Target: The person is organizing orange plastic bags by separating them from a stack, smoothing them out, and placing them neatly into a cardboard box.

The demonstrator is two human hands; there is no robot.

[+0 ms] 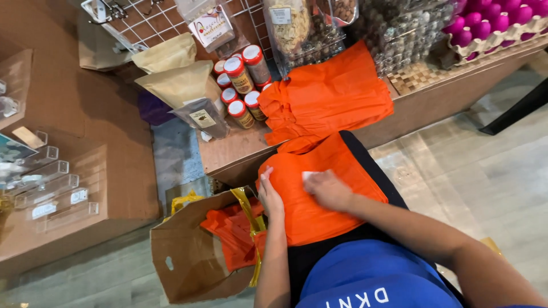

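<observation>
- right now your left hand (270, 197) lies along the left edge of the orange bag (319, 188) spread over your lap; its fingers are pressed together and flat on the fabric, pinching nothing that shows
- your right hand (328, 190) rests palm down on the middle of that same bag; the fingers lie close together, and their tips touch a small white label (311, 175) on the fabric; whether they pinch the label or only press on it, you cannot tell from this view
- the orange bag sits on your lap, its upper end just below the edge of the wooden shelf (240, 149); its lower end runs towards your blue shirt (371, 279)
- on the shelf just above lies a stack of orange bags (328, 94), folded and slightly fanned; the nearest edge of the stack almost meets the bag on your lap
- beside the stack, to its left, stand red-lidded spice jars (242, 85) in a cluster; brown paper pouches (180, 80) lean further left
- below your left hand an open brown paper sack (191, 262) stands on the floor; more orange fabric (231, 231) lies inside it, with a yellow strip (251, 219) along its rim
- at the top right, a tray of pink eggs (496, 23) sits well apart from your hands
</observation>
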